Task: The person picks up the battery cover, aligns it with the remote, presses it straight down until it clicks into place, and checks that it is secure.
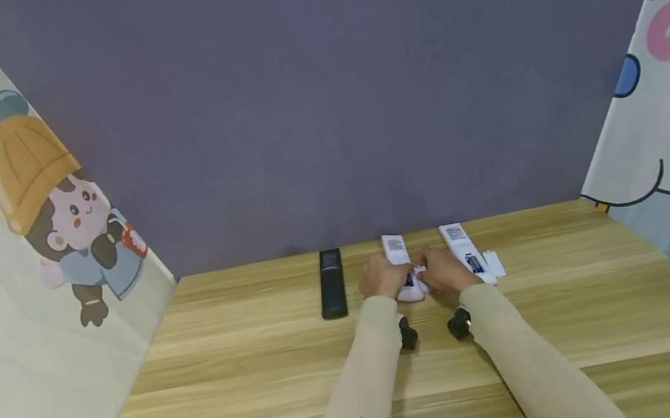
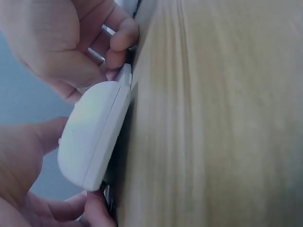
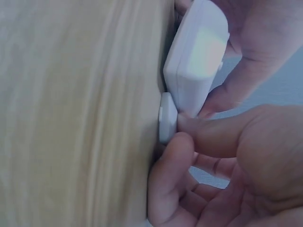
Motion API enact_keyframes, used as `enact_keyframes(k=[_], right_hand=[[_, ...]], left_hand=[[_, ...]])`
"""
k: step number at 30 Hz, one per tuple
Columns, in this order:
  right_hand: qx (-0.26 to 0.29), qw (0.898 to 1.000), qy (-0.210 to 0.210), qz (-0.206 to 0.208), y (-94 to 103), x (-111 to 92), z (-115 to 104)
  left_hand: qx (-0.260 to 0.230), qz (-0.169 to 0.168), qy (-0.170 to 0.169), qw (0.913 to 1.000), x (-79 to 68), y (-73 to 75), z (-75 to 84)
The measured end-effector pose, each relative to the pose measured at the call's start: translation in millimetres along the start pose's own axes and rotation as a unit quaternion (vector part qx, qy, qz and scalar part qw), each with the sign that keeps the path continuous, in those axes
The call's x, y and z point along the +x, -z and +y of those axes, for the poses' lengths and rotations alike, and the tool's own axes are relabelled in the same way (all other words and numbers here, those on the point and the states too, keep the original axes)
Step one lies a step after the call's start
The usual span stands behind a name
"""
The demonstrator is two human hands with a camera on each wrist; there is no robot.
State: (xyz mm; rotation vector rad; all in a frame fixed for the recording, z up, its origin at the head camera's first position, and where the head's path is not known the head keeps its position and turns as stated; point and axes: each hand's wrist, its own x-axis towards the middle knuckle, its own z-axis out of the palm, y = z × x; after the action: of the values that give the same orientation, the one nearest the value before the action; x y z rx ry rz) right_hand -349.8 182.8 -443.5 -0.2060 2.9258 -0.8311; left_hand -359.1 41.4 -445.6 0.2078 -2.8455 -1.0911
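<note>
A white remote control point(image 1: 411, 290) lies back side up on the table, its battery compartment partly covered by fingers. My left hand point(image 1: 381, 275) grips it, thumb on one side and fingers on the other. Close against its right side is a small white battery cover point(image 3: 168, 118), pinched between the thumb and curled forefinger of my right hand point(image 1: 445, 270). In the left wrist view the rounded end of the remote control point(image 2: 92, 135) stands between both hands. To the right, a second white remote control point(image 1: 462, 247) has batteries point(image 1: 473, 263) showing in its compartment.
Another white battery cover point(image 1: 494, 264) lies beside the second white remote. A black remote control point(image 1: 331, 283) lies left of my left hand. Behind the wooden table point(image 1: 237, 380) rises a grey panel point(image 1: 316, 94), with printed sheets at both sides.
</note>
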Motion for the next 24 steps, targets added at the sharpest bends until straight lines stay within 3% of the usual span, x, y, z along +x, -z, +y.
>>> enact_keyframes(k=[13,24], right_hand=[[0.015,1.0,-0.01,-0.013,-3.3,0,-1],[0.033,0.999,-0.009,-0.017,2.1,-1,-1]], left_hand=[[-0.014,-0.024,-0.003,0.9996,-2.1,2.8,-13.6],[-0.018,-0.033,-0.013,0.9992,-2.6,2.9,-11.7]])
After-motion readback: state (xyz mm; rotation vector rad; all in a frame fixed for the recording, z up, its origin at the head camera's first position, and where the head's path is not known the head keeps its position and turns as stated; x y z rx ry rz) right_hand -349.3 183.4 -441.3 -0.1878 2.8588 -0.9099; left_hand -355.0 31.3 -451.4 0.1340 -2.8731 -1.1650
